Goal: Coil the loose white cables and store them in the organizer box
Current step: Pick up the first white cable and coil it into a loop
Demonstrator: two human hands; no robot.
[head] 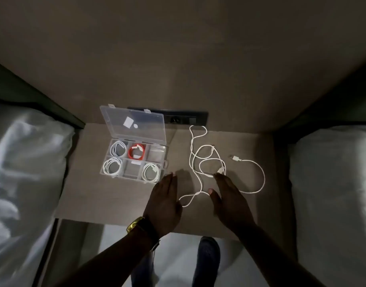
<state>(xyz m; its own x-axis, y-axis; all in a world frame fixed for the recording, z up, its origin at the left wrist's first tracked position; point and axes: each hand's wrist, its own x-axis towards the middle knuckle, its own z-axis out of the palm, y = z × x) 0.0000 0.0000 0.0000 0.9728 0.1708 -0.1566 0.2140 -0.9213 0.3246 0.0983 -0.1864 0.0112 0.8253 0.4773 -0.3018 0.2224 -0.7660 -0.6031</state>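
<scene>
A loose white cable [200,160] is lying tangled on the small brown table [107,195], to the right of the clear organizer box [134,160], its USB plug [235,158] pointing left and one long loop trailing out to the right. The right hand [229,195] is hovering flat over the tangle, fingers spread and gripping nothing, hiding part of the cable beneath it. The left hand [165,197], also flat and empty, is covering the cable's near loop; a gold watch [136,223] is sitting on its wrist. The box lid [132,123] is standing open, partly blocking the dark wall socket strip [186,119]. Three compartments are holding white coils, one a red coil [136,151]; the others are hard to make out. White bedding [22,162] is flanking both sides, blurred.
</scene>
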